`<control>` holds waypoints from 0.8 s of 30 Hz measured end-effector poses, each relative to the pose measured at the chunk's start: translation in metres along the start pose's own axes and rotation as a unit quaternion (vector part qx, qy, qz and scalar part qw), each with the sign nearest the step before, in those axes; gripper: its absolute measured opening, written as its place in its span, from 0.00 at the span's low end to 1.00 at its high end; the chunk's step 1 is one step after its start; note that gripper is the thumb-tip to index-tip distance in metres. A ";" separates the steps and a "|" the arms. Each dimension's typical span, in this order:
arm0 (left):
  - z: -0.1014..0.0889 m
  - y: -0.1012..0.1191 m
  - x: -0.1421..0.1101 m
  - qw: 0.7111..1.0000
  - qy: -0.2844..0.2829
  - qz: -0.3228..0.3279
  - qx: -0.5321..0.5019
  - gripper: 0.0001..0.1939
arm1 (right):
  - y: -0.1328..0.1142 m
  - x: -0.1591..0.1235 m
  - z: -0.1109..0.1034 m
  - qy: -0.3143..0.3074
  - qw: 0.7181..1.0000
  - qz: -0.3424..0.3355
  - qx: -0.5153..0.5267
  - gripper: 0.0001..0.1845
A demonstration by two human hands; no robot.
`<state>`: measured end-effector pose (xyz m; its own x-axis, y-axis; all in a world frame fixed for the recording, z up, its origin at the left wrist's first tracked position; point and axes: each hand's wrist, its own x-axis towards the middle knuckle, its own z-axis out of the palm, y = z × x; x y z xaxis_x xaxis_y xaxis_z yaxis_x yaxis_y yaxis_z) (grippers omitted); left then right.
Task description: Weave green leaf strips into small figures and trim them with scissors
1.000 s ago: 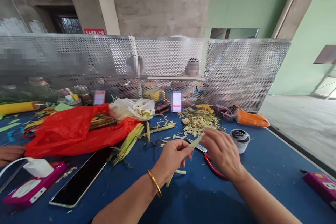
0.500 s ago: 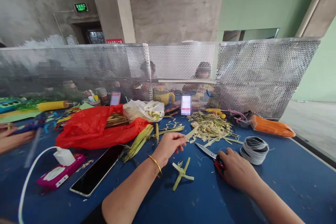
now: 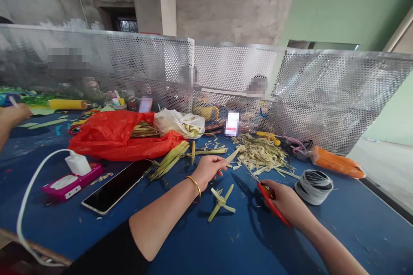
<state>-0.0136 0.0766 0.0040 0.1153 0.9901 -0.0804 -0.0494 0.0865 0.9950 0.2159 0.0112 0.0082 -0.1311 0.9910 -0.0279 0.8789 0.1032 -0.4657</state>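
Between its thumb and fingers, my left hand [image 3: 209, 171] pinches a pale, flat strip of dried leaf [image 3: 232, 156], its free end pointing toward the pile of shavings. My right hand [image 3: 284, 200] grips red-handled scissors [image 3: 270, 203], their blades pointing up and left, a little right of the strip and apart from it. On the table just below my left hand lies a small woven cross of green leaf strips [image 3: 221, 202]. A heap of leaf scraps [image 3: 263, 152] lies beyond the scissors' tips.
To the left are a red plastic bag [image 3: 109, 137], a leaf bundle [image 3: 169, 161], a phone [image 3: 118, 187] and a magenta power strip [image 3: 72, 182]. On the right stands a spool of grey twine [image 3: 313, 187] near an orange packet [image 3: 337, 162]. Another person's hand [image 3: 14, 114] is far left.
My view has shifted slightly. The scissors have turned on their side, showing more red handle. My left hand still pinches the strip. The other person's hand at far left has lifted.
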 end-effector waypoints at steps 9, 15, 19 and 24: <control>0.000 -0.005 0.008 0.997 0.076 0.011 -0.029 0.08 | -0.015 -0.009 -0.004 -0.039 0.979 -0.043 0.195 0.21; 0.006 -0.006 0.002 1.000 0.021 -0.005 -0.008 0.08 | -0.011 -0.007 0.003 -0.026 0.990 -0.027 0.132 0.25; 0.009 -0.006 -0.004 0.999 -0.027 -0.017 0.016 0.07 | -0.012 -0.006 0.007 -0.008 0.992 -0.031 0.124 0.20; 0.008 -0.007 -0.003 0.999 -0.034 -0.024 0.027 0.07 | -0.015 -0.006 0.008 -0.005 0.995 -0.040 0.086 0.18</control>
<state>-0.0057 0.0720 -0.0019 0.1826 0.9752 -0.1248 0.0108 0.1249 0.9921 0.1999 0.0029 0.0088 -0.2024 0.9793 0.0065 0.7739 0.1640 -0.6117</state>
